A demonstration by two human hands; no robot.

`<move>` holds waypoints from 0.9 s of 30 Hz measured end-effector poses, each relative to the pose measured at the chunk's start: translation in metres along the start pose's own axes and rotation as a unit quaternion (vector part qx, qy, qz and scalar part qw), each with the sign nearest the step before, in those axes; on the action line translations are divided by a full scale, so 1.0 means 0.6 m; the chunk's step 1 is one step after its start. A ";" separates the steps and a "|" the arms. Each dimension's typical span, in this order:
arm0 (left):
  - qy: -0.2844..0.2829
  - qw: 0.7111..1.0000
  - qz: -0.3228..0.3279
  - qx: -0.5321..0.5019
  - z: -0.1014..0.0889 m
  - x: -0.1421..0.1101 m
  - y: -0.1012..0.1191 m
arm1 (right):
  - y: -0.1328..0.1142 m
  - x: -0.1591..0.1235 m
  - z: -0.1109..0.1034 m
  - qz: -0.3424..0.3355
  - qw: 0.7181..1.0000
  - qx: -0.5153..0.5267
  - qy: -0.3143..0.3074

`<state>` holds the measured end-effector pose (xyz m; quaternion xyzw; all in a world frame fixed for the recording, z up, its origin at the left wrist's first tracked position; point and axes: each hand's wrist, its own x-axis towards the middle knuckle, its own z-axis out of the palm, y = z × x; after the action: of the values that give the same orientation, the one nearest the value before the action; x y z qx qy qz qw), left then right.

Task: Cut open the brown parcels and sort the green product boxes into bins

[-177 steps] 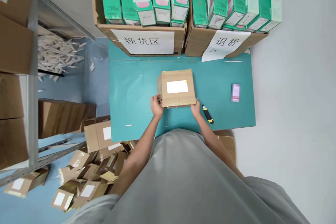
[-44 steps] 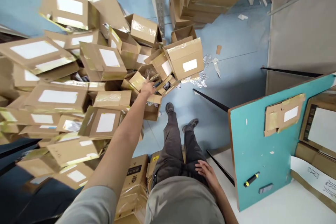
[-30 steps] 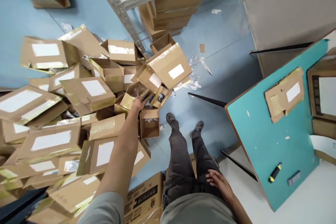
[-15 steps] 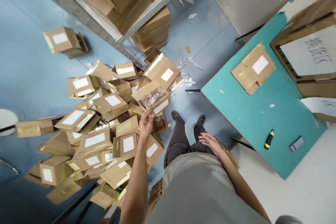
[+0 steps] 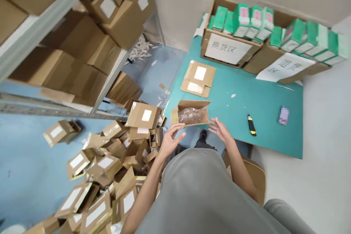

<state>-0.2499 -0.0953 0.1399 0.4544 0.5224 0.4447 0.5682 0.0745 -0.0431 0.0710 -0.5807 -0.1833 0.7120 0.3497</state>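
An open cardboard box (image 5: 193,102) with crinkled clear plastic wrap (image 5: 193,116) inside is held up in front of me, by the near edge of the table. My left hand (image 5: 171,139) grips its lower left corner, fingers under the edge and thumb apart. At the lower right corner is my right hand (image 5: 220,130), its fingers spread and the tips close to the cardboard; whether they touch it I cannot tell. Behind the box, a flattened cardboard box (image 5: 199,78) with a white label lies on the teal table (image 5: 219,87).
A box cutter (image 5: 251,125) and a blurred-out small object (image 5: 283,115) lie on the table. Two cardboard bins of green boxes (image 5: 241,18) stand at its back. Discarded boxes (image 5: 106,164) pile up on the floor at left, beside a metal shelf (image 5: 109,76). A chair (image 5: 253,175) stands at right.
My left hand has lifted the open box from the pile and carried it right to the table edge. My right hand has come up beside it. The view has turned toward the table.
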 end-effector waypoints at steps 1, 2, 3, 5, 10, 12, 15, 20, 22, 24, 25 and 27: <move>-0.019 1.000 0.006 0.004 0.033 0.029 0.008 | -0.015 0.007 -0.025 -0.008 1.000 -0.004 0.000; -0.035 0.999 0.011 0.009 0.067 0.057 0.013 | -0.028 0.013 -0.050 -0.020 1.000 -0.012 0.007; -0.048 0.999 0.014 0.017 0.101 0.084 0.015 | -0.038 0.019 -0.075 -0.034 0.999 -0.022 0.024; -0.068 0.997 0.013 0.045 0.166 0.134 0.013 | -0.057 0.029 -0.123 -0.067 0.993 -0.052 0.083; -0.059 0.995 -0.023 0.080 0.282 0.233 -0.028 | -0.092 0.037 -0.223 -0.142 0.932 -0.232 0.240; -0.055 0.995 -0.045 0.072 0.309 0.260 -0.054 | -0.103 0.032 -0.246 -0.133 0.904 -0.310 0.262; -0.059 0.991 -0.064 0.099 0.333 0.282 -0.090 | -0.115 0.021 -0.262 -0.088 0.873 -0.408 0.252; -0.121 0.951 -0.038 0.282 0.329 0.294 -0.103 | -0.134 0.004 -0.242 -0.113 0.800 -0.531 0.255; -0.147 0.911 0.023 0.385 0.322 0.303 -0.095 | -0.141 0.013 -0.214 -0.142 0.789 -0.565 0.198; -0.184 0.869 0.090 0.450 0.322 0.316 -0.086 | -0.146 0.035 -0.180 -0.128 0.773 -0.605 0.139; -0.211 0.852 0.116 0.466 0.326 0.324 -0.083 | -0.148 0.051 -0.162 -0.106 0.762 -0.627 0.121; -0.273 0.822 0.144 0.479 0.338 0.340 -0.079 | -0.150 0.086 -0.134 -0.049 0.743 -0.661 0.096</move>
<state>-0.0343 0.0849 0.0630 0.8418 0.4222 0.0733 0.3282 0.1730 0.0438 0.0742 -0.7214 -0.6019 0.3349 -0.0716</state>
